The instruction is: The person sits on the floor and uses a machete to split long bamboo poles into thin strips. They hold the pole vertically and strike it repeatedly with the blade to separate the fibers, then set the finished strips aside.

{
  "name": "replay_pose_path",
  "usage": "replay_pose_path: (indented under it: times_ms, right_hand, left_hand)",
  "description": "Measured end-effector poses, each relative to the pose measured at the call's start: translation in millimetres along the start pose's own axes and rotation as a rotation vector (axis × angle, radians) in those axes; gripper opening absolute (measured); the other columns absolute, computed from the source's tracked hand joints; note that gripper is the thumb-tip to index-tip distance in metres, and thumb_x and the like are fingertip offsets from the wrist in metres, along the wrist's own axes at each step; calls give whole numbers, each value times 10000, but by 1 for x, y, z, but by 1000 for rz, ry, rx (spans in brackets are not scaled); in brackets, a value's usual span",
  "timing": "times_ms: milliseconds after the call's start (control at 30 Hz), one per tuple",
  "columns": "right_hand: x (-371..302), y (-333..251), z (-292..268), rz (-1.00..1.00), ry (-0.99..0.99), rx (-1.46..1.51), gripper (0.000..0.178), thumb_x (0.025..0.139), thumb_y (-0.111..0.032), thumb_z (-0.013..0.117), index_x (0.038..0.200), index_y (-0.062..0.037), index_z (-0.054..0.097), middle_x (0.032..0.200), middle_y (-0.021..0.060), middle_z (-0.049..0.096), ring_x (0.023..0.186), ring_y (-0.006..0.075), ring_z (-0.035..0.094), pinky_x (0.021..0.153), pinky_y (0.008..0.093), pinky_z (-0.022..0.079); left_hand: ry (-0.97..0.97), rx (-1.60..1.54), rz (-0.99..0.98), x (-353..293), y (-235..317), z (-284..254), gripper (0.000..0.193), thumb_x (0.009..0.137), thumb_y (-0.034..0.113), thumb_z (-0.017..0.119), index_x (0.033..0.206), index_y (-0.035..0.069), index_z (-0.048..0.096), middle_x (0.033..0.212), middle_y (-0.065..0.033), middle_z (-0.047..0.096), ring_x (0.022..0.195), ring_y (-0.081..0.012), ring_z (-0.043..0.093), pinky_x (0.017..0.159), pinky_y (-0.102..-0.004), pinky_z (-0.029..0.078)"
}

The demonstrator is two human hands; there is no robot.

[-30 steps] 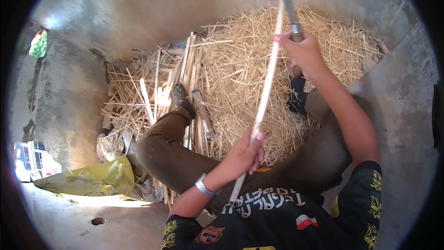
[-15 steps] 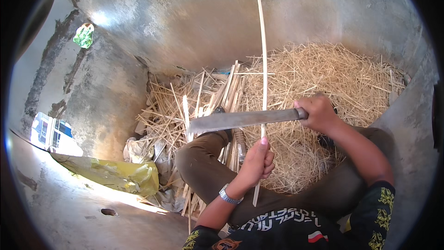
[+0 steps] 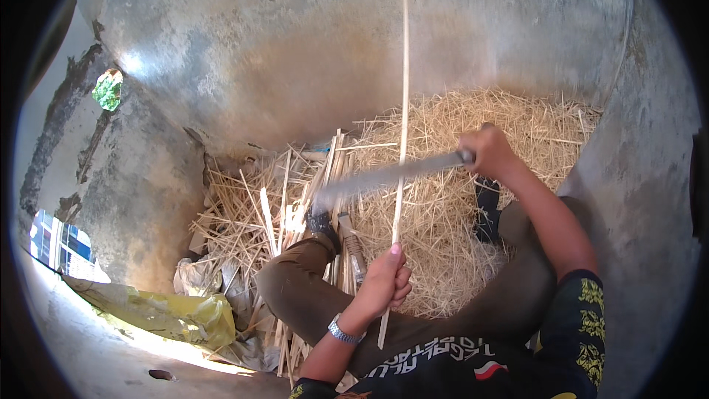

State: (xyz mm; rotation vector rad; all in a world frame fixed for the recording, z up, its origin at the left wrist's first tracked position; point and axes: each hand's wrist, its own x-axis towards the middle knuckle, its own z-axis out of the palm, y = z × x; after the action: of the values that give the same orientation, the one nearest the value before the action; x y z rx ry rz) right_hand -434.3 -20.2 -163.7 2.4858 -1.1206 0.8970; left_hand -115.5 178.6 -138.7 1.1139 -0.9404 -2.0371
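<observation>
We see the left hand (image 3: 382, 281) closed round a long, thin, pale strip of split wood or bamboo (image 3: 404, 103), thumb laid along it. A short end sticks out below that grip, and the rest runs nearly upright above it, well up past the right hand (image 3: 491, 155). Holding it so near its lower end, we judge, leaves most of its length bare and steadied from one point.

The right hand, above and to the right of the left grip, is wrapped round the handle of a broad, grey steel knife (image 3: 391, 175). Its blade points away to the left and crosses the strip above the left thumb; it is blurred, so we cannot tell whether the edge touches the wood. The hands are set well apart, which we think keeps the left fingers clear of the edge.

Beyond the left grip and to its right spreads a heap of straw-coloured shavings (image 3: 443, 244), between the bent legs, where scraps would likely fall. Left of that grip lies a bundle of pale split sticks (image 3: 334, 159), with a brown, banded tool (image 3: 353, 251) beside it, seemingly within easy reach. Farther left is a crumpled, yellow plastic sheet (image 3: 177, 316).
</observation>
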Motion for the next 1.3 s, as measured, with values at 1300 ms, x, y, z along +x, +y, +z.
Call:
replay_pose_path:
  times_ms: [1300]
  right_hand:
    - [11, -54, 8, 837, 89, 488, 160, 898, -165, 668, 794, -49, 633, 587, 17, 577, 469, 143, 523, 490, 358, 452]
  left_hand:
    - [288, 50, 279, 8, -1, -22, 346, 1116, 442, 387, 913, 167, 438, 654, 62, 345, 505, -37, 289, 438, -201, 219]
